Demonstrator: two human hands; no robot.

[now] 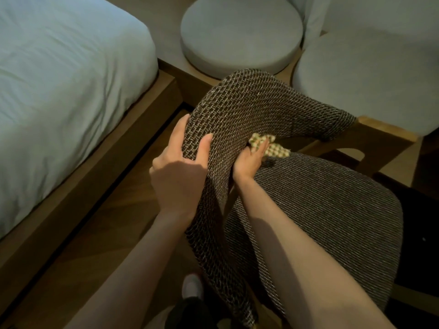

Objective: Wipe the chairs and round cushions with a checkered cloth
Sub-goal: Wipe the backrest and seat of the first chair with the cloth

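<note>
Forearms (297, 257) were seen lowest in the head view, with a pale shoe (192, 286) between them on the wood floor (114, 222). The chair (261, 108) was gripped at the edge of its back by the left hand (180, 162), thumb on the inner face and fingers wrapped behind. The cloth (273, 148), bunched and checked, was held in the right hand (247, 162) and pressed to the back's inner face, just above the seat (332, 210).

The task was judged partly done at most: one chair was being wiped, and the two round cushions (240, 32) beyond were touched by neither hand.

The chair was covered in coarse, dark woven fabric over a curved shell. The cushions were thick, smooth, pale discs. A bed (59, 79) with a pale sheet lay to the left.
</note>
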